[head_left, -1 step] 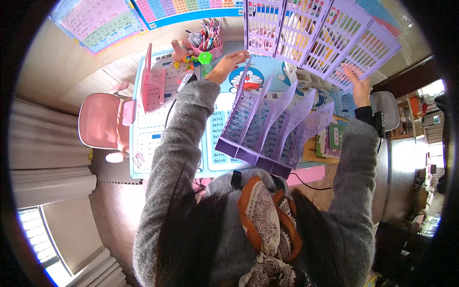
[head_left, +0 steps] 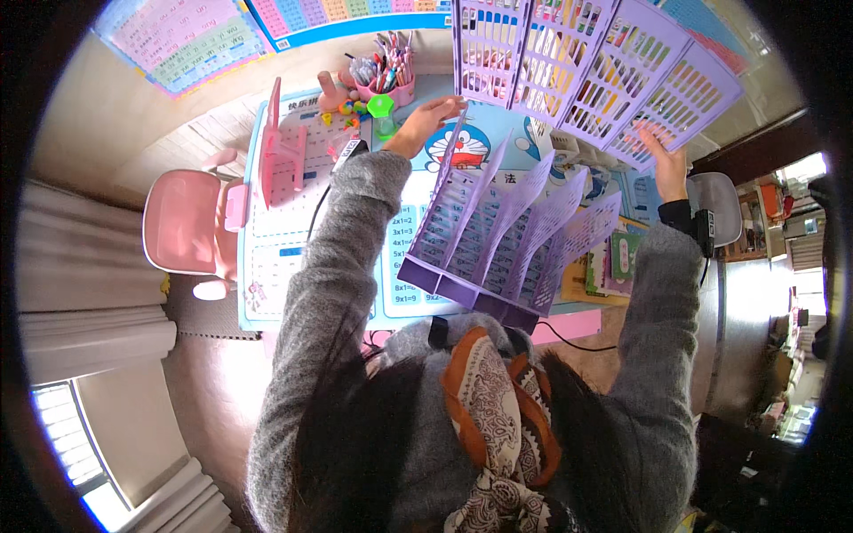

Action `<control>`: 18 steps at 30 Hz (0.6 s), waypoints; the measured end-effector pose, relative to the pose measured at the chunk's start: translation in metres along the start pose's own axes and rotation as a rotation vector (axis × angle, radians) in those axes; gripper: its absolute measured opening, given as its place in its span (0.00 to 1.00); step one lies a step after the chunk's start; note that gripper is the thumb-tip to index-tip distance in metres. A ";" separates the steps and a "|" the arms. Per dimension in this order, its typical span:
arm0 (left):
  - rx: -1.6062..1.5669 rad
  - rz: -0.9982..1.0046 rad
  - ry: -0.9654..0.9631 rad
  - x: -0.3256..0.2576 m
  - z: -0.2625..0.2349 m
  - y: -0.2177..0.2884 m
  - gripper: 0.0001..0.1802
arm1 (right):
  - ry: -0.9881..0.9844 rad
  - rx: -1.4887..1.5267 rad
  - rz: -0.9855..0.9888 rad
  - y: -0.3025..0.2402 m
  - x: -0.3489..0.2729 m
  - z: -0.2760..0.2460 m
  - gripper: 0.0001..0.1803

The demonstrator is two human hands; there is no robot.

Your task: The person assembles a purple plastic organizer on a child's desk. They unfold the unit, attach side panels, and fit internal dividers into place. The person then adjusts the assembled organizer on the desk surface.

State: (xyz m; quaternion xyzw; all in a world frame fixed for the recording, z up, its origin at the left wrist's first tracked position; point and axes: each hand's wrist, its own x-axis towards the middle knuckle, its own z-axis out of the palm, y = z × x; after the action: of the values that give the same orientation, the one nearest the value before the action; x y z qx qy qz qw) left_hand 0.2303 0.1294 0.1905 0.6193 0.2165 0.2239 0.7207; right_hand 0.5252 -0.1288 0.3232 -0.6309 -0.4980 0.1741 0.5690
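Observation:
A large purple plastic file rack (head_left: 498, 240) stands over the desk in front of me, its several slotted dividers fanning upward from a solid strip at the near side. At its far side rises a tall slotted panel (head_left: 569, 67) in folded sections. Colourful items show through the slots; I cannot make out what they are. My left hand (head_left: 431, 123) is closed with its fingertips at the panel's lower left corner, by the tip of the leftmost divider. The lower right edge of the panel is gripped by my right hand (head_left: 666, 163), fingers against the slots.
The desk (head_left: 275, 302) has a printed mat. Pens fill a pink holder (head_left: 402, 89) at the back, with a green hourglass-like toy (head_left: 382, 108) beside it. A pink book stand (head_left: 283, 160) is at left, books (head_left: 613, 266) at right. Chairs (head_left: 185, 218) flank the desk.

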 end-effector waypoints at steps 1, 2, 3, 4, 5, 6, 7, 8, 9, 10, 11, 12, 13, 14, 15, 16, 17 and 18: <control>-0.060 0.026 -0.011 0.003 0.001 -0.011 0.25 | -0.018 -0.030 0.001 0.007 0.002 -0.001 0.11; -0.159 0.037 -0.020 0.007 0.003 -0.019 0.25 | -0.001 -0.055 0.010 0.013 0.004 -0.001 0.11; -0.255 0.048 -0.030 0.010 0.005 -0.026 0.24 | -0.005 -0.050 0.017 0.018 0.004 -0.002 0.11; -0.356 0.118 -0.058 0.012 0.007 -0.030 0.23 | 0.001 -0.059 0.039 0.022 0.004 -0.004 0.11; -0.393 0.070 -0.026 0.014 0.008 -0.032 0.23 | 0.013 -0.068 0.041 0.025 0.004 -0.006 0.10; -0.436 0.075 -0.012 0.016 0.008 -0.033 0.23 | 0.007 -0.019 0.065 0.029 0.003 -0.007 0.11; -0.479 0.077 -0.006 0.016 0.009 -0.034 0.22 | 0.002 -0.020 0.083 0.031 0.003 -0.010 0.11; -0.540 0.065 -0.011 0.017 0.008 -0.035 0.21 | 0.001 -0.018 0.084 0.034 0.002 -0.012 0.11; -0.560 0.079 -0.018 0.018 0.008 -0.035 0.20 | 0.017 -0.032 0.097 0.036 0.001 -0.013 0.11; -0.579 0.073 -0.016 0.019 0.008 -0.036 0.19 | 0.022 -0.044 0.101 0.038 0.000 -0.015 0.11; -0.597 0.062 -0.010 0.019 0.008 -0.037 0.18 | 0.014 -0.055 0.099 0.040 0.000 -0.016 0.10; -0.596 0.060 0.006 0.019 0.008 -0.038 0.17 | 0.009 -0.079 0.105 0.042 0.000 -0.016 0.10; -0.593 0.054 0.026 0.020 0.008 -0.039 0.17 | 0.023 -0.112 0.107 0.043 0.000 -0.016 0.10; -0.600 0.073 0.026 0.020 0.008 -0.040 0.16 | 0.005 -0.085 0.110 0.044 0.000 -0.016 0.10; -0.610 0.041 0.048 0.019 0.008 -0.040 0.15 | 0.007 -0.068 0.107 0.044 0.000 -0.016 0.09; -0.631 0.033 0.051 0.019 0.008 -0.040 0.14 | 0.017 -0.064 0.108 0.044 0.000 -0.015 0.09; -0.658 0.042 0.041 0.019 0.008 -0.040 0.13 | 0.003 -0.054 0.103 0.043 0.000 -0.015 0.09; -0.650 0.049 0.039 0.019 0.008 -0.040 0.13 | -0.002 -0.056 0.101 0.042 0.000 -0.014 0.10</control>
State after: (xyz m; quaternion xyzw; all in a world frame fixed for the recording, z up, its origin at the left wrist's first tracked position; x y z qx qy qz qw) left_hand 0.2524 0.1294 0.1518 0.3574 0.1324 0.3103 0.8709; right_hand 0.5543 -0.1310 0.2897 -0.6707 -0.4709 0.1893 0.5409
